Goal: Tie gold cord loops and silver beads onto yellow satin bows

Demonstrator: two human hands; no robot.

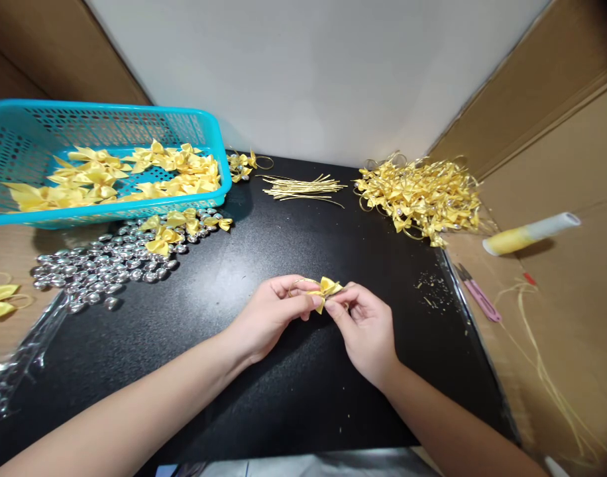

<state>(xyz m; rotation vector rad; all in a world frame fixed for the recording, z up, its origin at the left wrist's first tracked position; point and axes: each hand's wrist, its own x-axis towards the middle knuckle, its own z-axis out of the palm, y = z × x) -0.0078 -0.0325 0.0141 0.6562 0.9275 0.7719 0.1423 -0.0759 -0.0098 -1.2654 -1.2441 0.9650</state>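
Observation:
A small yellow ribbon bow [327,287] with a thin gold cord loop is held between my two hands, above the black table near its middle. My left hand [278,311] pinches the bow's left side, and the cord loop arches over its fingers. From the right, my right hand [366,328] pinches the bow's other edge with thumb and forefinger. The fingertips of both hands nearly meet at the bow, hiding part of it.
Yellow bows lie in a blue basket [222,159] at the back left. Silver beads [109,265] spread before it. Gold cords [303,187] and a bow pile [423,199] lie behind my hands. Pink-handled snips [480,298] and a tube [529,234] are right.

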